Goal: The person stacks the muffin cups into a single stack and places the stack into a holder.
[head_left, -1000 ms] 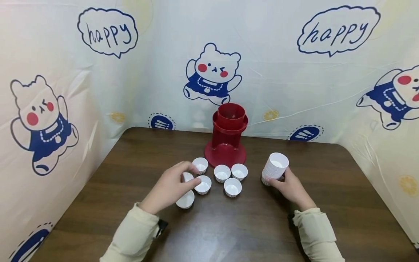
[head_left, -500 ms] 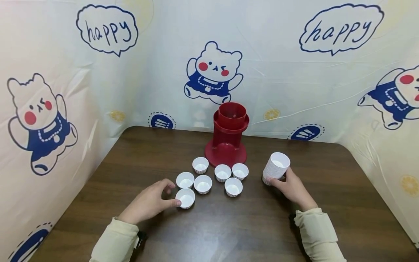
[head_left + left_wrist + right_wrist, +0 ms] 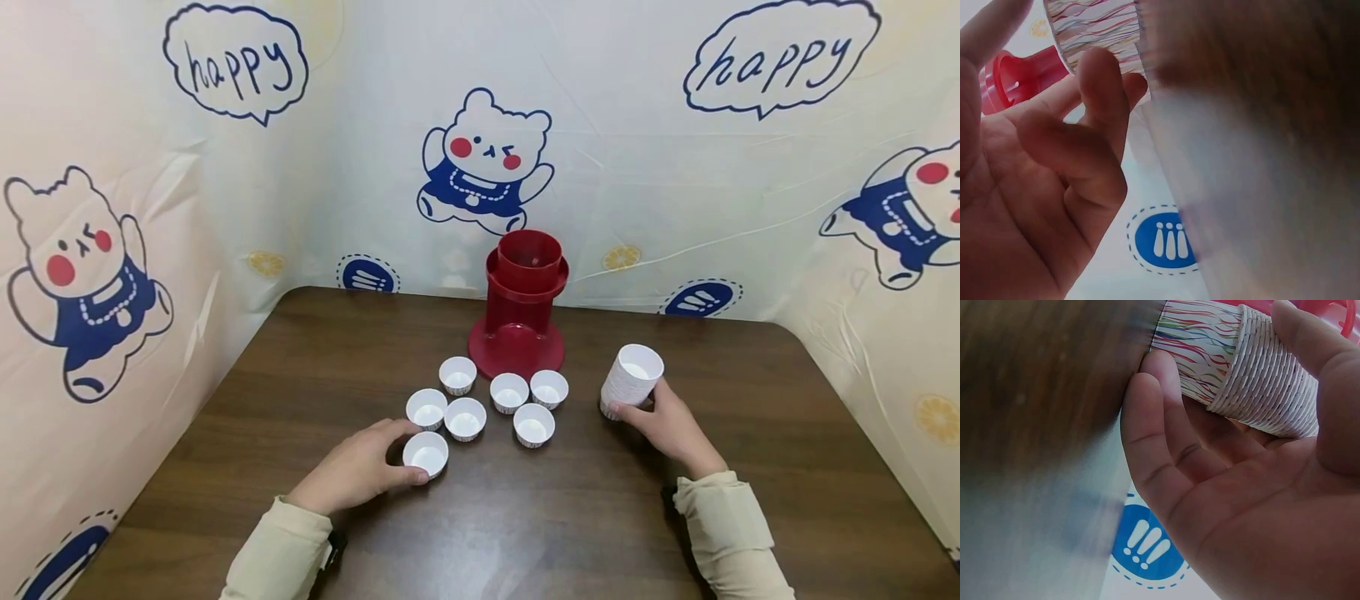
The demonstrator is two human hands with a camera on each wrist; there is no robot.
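My left hand [image 3: 360, 468] is at the front-left small white paper cup [image 3: 425, 454], its thumb at the near side and a finger at the far side, pinching it. In the left wrist view that cup [image 3: 1094, 28] shows wavy coloured lines, and the other fingers curl below it. Several more paper cups stand upright close by, including one [image 3: 426, 409] just behind and one [image 3: 465, 419] to its right. On the right, my right hand [image 3: 671, 429] grips a tall stack of nested paper cups [image 3: 632, 379], its fingers round the lower part.
A red holder [image 3: 522, 308] with a round base and an open tube on top stands at the back middle of the brown wooden table [image 3: 480, 533]. Three paper cups, one of them nearest me [image 3: 534, 426], sit in front of it. A printed curtain [image 3: 360, 167] hangs behind.
My left hand has moved down and left from over the cups to the front-left one, which has shifted slightly towards me. The right hand keeps its grip on the stack.
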